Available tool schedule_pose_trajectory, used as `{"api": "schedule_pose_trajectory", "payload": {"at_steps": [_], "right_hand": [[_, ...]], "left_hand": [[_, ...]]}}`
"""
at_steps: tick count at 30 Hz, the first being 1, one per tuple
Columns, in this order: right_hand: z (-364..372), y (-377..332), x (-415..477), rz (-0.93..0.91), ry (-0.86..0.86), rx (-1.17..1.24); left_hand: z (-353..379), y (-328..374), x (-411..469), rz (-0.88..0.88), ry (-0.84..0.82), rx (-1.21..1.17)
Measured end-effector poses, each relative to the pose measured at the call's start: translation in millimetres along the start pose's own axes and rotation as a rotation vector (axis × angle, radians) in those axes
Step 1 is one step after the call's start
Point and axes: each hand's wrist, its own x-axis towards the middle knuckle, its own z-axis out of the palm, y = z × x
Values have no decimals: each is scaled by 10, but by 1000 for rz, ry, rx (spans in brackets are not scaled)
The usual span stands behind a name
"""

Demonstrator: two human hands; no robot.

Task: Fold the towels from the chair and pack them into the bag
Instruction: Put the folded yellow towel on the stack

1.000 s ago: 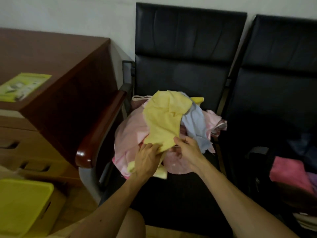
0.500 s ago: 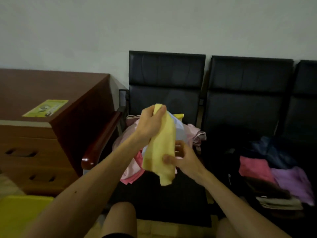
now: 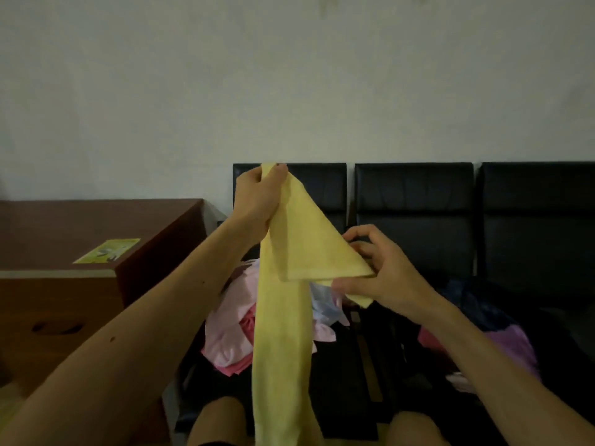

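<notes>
Now your left hand (image 3: 257, 194) pinches a yellow towel (image 3: 283, 333) high by one corner while your right hand (image 3: 380, 275) grips another corner. It is not yet folded. Crumpled towels (image 3: 231, 336) heap the chair (image 3: 322, 188), so most work seemingly remains.
</notes>
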Motion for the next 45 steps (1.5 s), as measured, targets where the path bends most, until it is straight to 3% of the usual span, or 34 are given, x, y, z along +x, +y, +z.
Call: {"api": "schedule_pose_trajectory", "payload": {"at_steps": [4, 9, 14, 17, 19, 21, 29, 32, 36, 40, 45], "right_hand": [[-183, -409, -39, -108, -155, -44], [-218, -756, 29, -205, -136, -161], [-129, -1025, 284, -302, 110, -238], [-35, -1157, 449, -310, 167, -265], [15, -1229, 500, -329, 148, -370], [18, -1318, 515, -350, 100, -444], [-84, -1621, 574, -329, 146, -718], [-178, -1636, 584, -333, 194, -797], [-394, -1572, 610, -288, 253, -798], [-554, -1420, 580, -243, 299, -754], [-760, -1120, 512, -148, 285, -664]], "left_hand": [[-129, 155, -53, 32, -16, 41], [-295, 126, -34, -55, -60, 32], [-385, 74, -209, 36, -416, 645], [-295, 261, -388, 84, -403, 378], [-238, 408, -510, 126, -483, 163], [-214, 462, -603, 263, -534, 129], [-294, 384, -557, 435, -521, 226], [-336, 262, -497, 397, -518, 308], [-495, 104, -410, 390, -465, 666], [-675, -89, -314, 278, -455, 896], [-998, -226, -103, 181, -407, 954]]}}
